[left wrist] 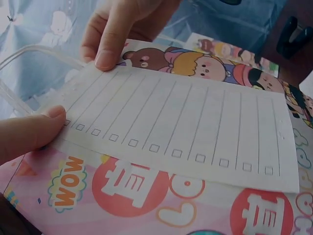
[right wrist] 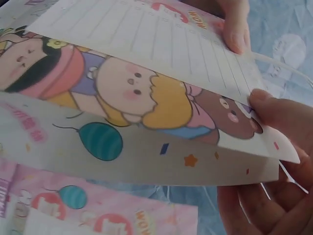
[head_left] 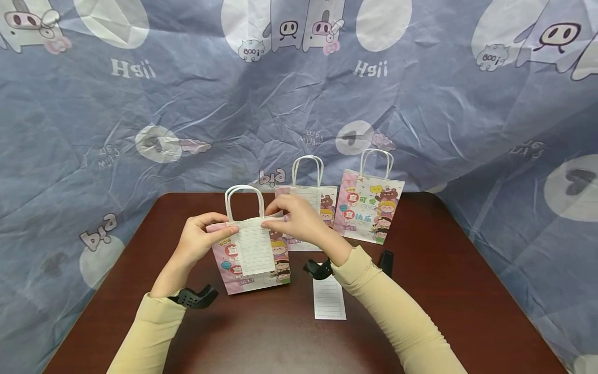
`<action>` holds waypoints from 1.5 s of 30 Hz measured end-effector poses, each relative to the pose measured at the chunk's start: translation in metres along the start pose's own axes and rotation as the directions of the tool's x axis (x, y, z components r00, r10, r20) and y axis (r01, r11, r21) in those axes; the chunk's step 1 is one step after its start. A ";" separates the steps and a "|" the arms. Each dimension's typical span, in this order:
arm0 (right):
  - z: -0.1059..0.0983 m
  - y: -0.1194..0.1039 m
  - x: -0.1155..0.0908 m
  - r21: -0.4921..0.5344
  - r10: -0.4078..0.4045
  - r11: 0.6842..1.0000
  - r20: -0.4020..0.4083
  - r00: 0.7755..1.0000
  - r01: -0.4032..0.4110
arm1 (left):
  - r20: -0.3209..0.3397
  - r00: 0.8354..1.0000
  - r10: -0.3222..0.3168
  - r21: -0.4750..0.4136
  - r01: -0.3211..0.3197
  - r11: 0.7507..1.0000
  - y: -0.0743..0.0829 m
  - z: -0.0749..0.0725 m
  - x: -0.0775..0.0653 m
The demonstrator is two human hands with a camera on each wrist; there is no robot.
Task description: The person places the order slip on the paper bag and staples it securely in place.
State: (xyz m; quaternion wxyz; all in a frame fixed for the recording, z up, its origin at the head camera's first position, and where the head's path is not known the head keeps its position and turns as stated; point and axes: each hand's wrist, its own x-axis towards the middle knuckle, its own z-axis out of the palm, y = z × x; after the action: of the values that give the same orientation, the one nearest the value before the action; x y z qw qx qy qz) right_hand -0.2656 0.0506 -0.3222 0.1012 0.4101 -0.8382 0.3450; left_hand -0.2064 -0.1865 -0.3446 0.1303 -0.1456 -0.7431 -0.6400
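Note:
A pink and white paper gift bag [head_left: 282, 265] with white handles and cartoon prints stands at the left of the group. Against its upper front lies a white lined sheet [head_left: 256, 252], with a column of small boxes in the left wrist view. My left hand [head_left: 198, 239] pinches the top left of the sheet and bag, thumb in front. At the top right my right hand [head_left: 301, 221] pinches the bag's rim; the right wrist view shows its thumb [right wrist: 276, 110] by the sheet's corner and fingers behind the bag.
Behind stand a second gift bag [head_left: 327, 213] with a lined sheet [head_left: 308, 195] on its front and a third bag [head_left: 369, 208] at right. Another lined sheet [head_left: 329, 301] lies on the brown table [head_left: 252, 337]. A dark object [head_left: 386, 262] is beside the right forearm.

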 end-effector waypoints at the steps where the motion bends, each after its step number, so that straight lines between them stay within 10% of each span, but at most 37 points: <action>1: 0.000 0.002 -0.003 0.022 0.009 1.000 -0.005 1.000 -0.009 | 0.004 1.000 -0.001 -0.006 0.001 1.000 -0.001 0.003 0.000; 16: 0.009 0.018 -0.038 0.256 0.118 0.961 -0.050 0.992 -0.101 | 0.030 1.000 -0.005 -0.050 0.006 0.999 -0.012 0.026 -0.008; 33: 0.025 0.021 -0.049 0.218 0.112 0.974 -0.221 0.969 -0.063 | -0.031 0.998 0.052 -0.065 -0.054 0.996 -0.020 0.033 -0.014; 45: 0.013 0.039 -0.083 0.234 0.146 0.966 -0.124 0.982 -0.114 | -0.012 0.995 0.104 -0.083 -0.104 0.991 -0.029 0.028 -0.014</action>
State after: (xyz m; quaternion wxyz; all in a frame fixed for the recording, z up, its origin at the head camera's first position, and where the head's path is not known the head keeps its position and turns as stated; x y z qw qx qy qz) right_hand -0.2408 0.1095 -0.3888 0.0896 0.3378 -0.8094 0.4719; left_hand -0.2049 -0.1633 -0.3804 0.1600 -0.1872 -0.7065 -0.6635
